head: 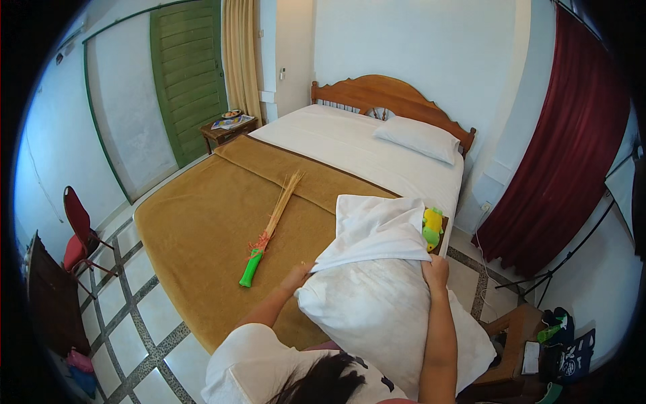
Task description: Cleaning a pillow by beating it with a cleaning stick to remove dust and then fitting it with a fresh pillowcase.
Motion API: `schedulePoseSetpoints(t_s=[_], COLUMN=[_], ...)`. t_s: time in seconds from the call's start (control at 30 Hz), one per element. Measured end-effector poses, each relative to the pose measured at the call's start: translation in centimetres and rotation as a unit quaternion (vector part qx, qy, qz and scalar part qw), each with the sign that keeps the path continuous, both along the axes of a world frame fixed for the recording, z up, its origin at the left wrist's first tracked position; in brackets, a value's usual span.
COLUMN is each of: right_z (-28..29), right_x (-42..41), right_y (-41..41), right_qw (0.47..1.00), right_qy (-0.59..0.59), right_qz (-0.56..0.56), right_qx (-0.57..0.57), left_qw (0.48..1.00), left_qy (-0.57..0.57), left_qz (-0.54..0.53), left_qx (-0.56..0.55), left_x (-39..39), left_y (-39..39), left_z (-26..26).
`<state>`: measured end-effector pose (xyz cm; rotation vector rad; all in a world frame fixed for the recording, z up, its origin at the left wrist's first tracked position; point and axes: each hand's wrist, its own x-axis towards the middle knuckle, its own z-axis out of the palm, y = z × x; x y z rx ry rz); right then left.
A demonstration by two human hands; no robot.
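A white pillowcase (378,227) is drawn over the far end of a stained white pillow (368,303), whose near part is bare and leans against my body. My left hand (302,275) grips the left side of the case's opening edge. On the opposite side of that opening, my right hand (435,271) is closed on the fabric. The far end of the case lies over the brown blanket (202,217) on the bed. Just beyond my right hand sits a yellow and green plush toy (432,230).
A stick broom (272,222) with a green handle lies on the blanket. One white pillow (419,137) rests by the wooden headboard (388,91). To the right stand a tripod (570,255) and a wooden chair (520,336); a red chair (78,242) is at left.
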<state>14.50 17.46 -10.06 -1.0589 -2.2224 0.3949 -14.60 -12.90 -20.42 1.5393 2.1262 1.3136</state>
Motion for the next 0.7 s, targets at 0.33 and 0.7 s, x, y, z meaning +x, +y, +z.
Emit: schedulePoseSetpoints(t_s=[0.33,0.7], right_z=[-3.3,-7.3], right_x=[-0.5,3.0], right_y=[-0.3,4.3], right_qw=[0.995,0.993], right_qy=[-0.026,-0.04], right_qz=[-0.058,-0.095], right_qx=[0.073,-0.052], left_qw=[0.973,0.823], left_qy=[-0.167,-0.487], left_qz=[0.121,0.017], left_qx=[0.1,0.292], left_x=[5.0,9.3], left_y=[-3.5,13.5], left_z=[-8.4,2.0])
